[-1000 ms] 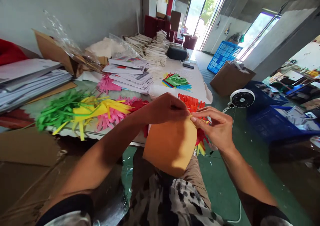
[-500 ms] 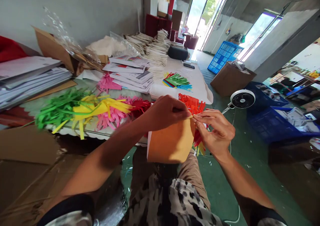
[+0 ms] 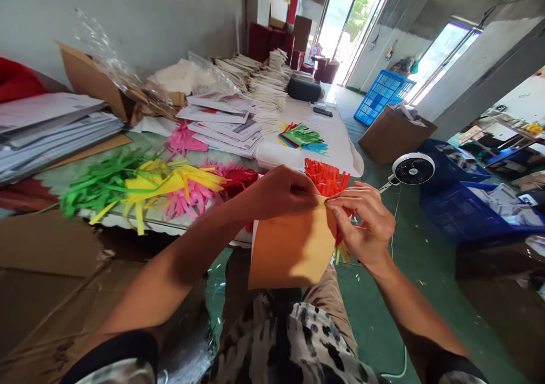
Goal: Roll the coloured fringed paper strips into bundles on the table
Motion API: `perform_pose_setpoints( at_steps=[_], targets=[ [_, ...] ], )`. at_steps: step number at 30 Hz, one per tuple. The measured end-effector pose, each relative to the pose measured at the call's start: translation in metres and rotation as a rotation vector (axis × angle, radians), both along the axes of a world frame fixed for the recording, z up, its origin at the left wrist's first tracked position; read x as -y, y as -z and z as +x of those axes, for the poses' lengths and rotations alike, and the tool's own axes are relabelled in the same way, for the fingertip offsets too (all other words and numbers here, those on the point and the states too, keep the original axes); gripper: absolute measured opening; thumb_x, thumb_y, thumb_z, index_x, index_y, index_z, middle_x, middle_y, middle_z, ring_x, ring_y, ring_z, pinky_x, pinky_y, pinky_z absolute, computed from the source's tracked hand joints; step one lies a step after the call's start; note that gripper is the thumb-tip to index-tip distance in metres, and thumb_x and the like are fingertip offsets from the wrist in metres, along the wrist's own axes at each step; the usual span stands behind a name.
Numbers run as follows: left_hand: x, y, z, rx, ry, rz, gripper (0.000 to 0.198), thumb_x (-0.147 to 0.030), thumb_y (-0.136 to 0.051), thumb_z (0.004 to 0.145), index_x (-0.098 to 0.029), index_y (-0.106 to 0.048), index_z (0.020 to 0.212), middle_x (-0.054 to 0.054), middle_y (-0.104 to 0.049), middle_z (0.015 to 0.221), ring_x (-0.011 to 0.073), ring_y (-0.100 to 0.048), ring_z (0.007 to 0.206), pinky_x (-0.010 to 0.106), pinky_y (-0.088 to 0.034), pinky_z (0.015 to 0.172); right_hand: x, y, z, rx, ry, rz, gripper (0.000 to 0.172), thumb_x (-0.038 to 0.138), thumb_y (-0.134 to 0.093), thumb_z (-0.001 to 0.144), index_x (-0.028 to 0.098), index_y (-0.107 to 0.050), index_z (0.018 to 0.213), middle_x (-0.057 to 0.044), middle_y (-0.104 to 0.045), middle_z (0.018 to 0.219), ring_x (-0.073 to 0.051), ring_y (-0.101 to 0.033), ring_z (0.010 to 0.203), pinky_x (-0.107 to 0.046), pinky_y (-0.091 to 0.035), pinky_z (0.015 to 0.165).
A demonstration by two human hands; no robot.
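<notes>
Pinching the orange sheet (image 3: 287,250) at its top edge — left hand (image 3: 281,194) and right hand (image 3: 368,225), fingertips closed

A: Where is the light seen to come from?
B: Daylight is admitted through the sliding glass door (image 3: 355,24) and the slanted window (image 3: 445,58); both are burnt out to white in places.
A: How is the orange paper sheet (image 3: 279,253) lit?
B: Its right part is brightly struck, while a soft-edged shadow is thrown over the left. The left hand (image 3: 281,194) is darkened too; the right hand (image 3: 366,225) is better lit.
A: And the dimmer areas?
B: The cardboard (image 3: 46,253) at lower left is sunk in shade.
A: Is sharpness kept?
B: Mostly, near the centre; the dark blue crate (image 3: 462,216) is softened, and the pillar (image 3: 477,80) is tilted and stretched by wide-angle distortion.
</notes>
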State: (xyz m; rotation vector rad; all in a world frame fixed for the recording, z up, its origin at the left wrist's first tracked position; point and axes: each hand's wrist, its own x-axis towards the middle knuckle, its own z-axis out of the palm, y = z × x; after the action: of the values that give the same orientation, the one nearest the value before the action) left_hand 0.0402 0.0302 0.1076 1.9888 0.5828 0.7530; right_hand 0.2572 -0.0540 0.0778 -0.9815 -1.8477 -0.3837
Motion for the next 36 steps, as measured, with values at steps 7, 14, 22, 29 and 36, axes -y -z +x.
perform_pose_setpoints(
  at_steps=[7, 14, 22, 29, 36],
  targets=[
    [-0.008, 0.003, -0.001, 0.038, 0.017, -0.053, 0.020, -0.029, -0.069, 0.082, -0.018, -0.085, 0.087, 0.002, -0.072, 0.074, 0.0125, -0.057, 0.066, 0.021, -0.042, 0.057, 0.000, -0.006, -0.001, -0.097, -0.013, -0.168, 0.029, 0.025, -0.073, 0.095, 0.032, -0.071, 0.124, -0.004, -0.078, 0.120, -0.025, -0.073, 0.112, -0.047, -0.059, 0.097],
    [-0.003, 0.003, 0.002, 0.019, -0.003, -0.029, 0.022, -0.031, -0.067, 0.082, -0.018, -0.085, 0.084, 0.002, -0.072, 0.072, 0.0139, -0.060, 0.065, 0.023, -0.045, 0.059, -0.001, -0.002, -0.002, -0.016, 0.020, -0.083, 0.028, 0.015, -0.077, 0.091, 0.035, -0.079, 0.111, 0.000, -0.082, 0.102, -0.021, -0.076, 0.095, -0.044, -0.058, 0.092],
    [-0.006, 0.005, 0.000, -0.011, -0.002, -0.026, 0.023, -0.033, -0.068, 0.085, -0.018, -0.085, 0.084, 0.002, -0.072, 0.071, 0.0125, -0.057, 0.063, 0.023, -0.041, 0.056, 0.005, 0.006, -0.002, 0.138, 0.090, 0.051, 0.039, 0.013, -0.076, 0.089, 0.038, -0.075, 0.118, 0.001, -0.082, 0.109, -0.023, -0.077, 0.096, -0.046, -0.055, 0.094],
    [-0.006, 0.007, -0.001, -0.029, -0.005, 0.006, 0.021, -0.031, -0.068, 0.085, -0.018, -0.085, 0.086, 0.002, -0.078, 0.080, 0.0150, -0.065, 0.072, 0.026, -0.050, 0.068, 0.002, 0.000, -0.008, -0.028, 0.034, -0.138, 0.024, 0.018, -0.078, 0.091, 0.030, -0.076, 0.111, -0.001, -0.081, 0.099, -0.021, -0.075, 0.092, -0.041, -0.058, 0.089],
    [-0.006, 0.004, -0.004, -0.060, -0.012, -0.083, 0.025, -0.035, -0.071, 0.084, -0.016, -0.085, 0.089, 0.004, -0.079, 0.082, 0.0141, -0.065, 0.070, 0.025, -0.047, 0.063, 0.001, 0.005, -0.006, 0.061, 0.045, 0.011, 0.031, 0.010, -0.078, 0.088, 0.033, -0.077, 0.109, -0.001, -0.080, 0.102, -0.021, -0.074, 0.094, -0.044, -0.056, 0.094]
  ],
)
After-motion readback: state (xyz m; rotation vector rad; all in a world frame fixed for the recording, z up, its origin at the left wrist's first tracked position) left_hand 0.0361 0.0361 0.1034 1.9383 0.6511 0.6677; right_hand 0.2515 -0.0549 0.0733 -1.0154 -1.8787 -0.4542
